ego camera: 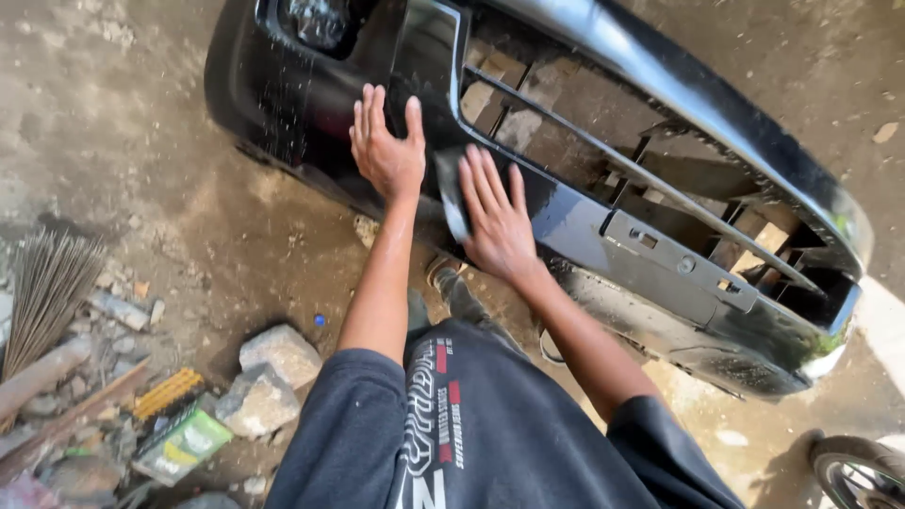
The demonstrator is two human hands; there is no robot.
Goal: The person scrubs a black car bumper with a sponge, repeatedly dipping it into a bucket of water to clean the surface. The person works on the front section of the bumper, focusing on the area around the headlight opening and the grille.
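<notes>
A wet black bumper point(603, 226) lies on dirt ground point(141, 141). The left hand point(388, 151) rests flat on it, fingers spread. Just right, the right hand point(498, 224) presses a dark pad point(451, 193) against it. Near left lie stones point(273, 377), a broom point(47, 283) and a green packet point(184, 443); a wheel point(858, 471) shows near right.

harsh daylight, glare streaks on wet black bumper point(566, 217), shade at left, wide-angle bending at edges, focus sharp.
</notes>
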